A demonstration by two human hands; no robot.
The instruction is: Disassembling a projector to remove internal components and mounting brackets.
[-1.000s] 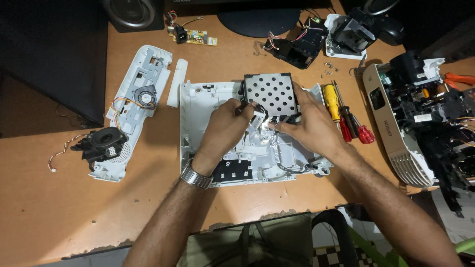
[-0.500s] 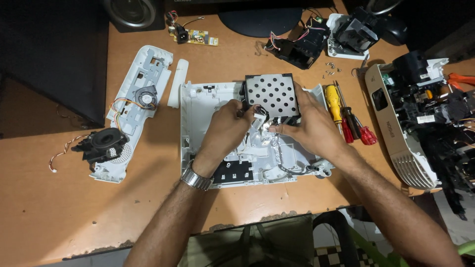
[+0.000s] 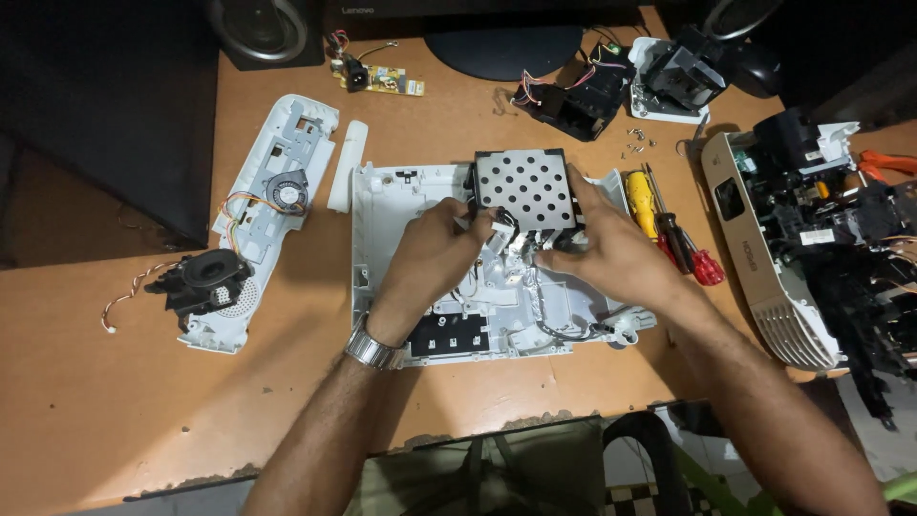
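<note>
Forearms: both enter from the bottom edge and converge toward the table's middle; the left wrist carries a metal watch band [image 3: 371, 346].
White housing shell [image 3: 382, 287]: lies flat on the wooden table [image 3: 115, 420], directly ahead of the person, long axis left to right; both hands work inside it.
Left hand [image 3: 435, 250]: knuckles up, fingers curled and pinched on a small white connector piece [image 3: 485, 229] at the lower left corner of the perforated box. What lies under the palm cannot be told.
Right hand [image 3: 611, 253]: palm down, fingers bent, fingertips pressed on small dark parts just below the box; thumb reaches along the box's right edge. A firm grip cannot be confirmed.
Perforated metal box [image 3: 525, 188]: squarish, black-framed, seated in the shell's far half, just beyond both sets of fingertips.
Governing relation: the box lies straight ahead, between the hands; both touch its near edge, neither clearly nearer.
Right of shell: screwdrivers [image 3: 673, 229], yellow and red handled, beside the right hand; further right, a stripped projector body [image 3: 802, 248].
Left of shell: white panel with small fan [image 3: 277, 186]; black speaker part [image 3: 202, 279].
Far edge: green circuit board [image 3: 377, 76], loose screws [image 3: 638, 139].
</note>
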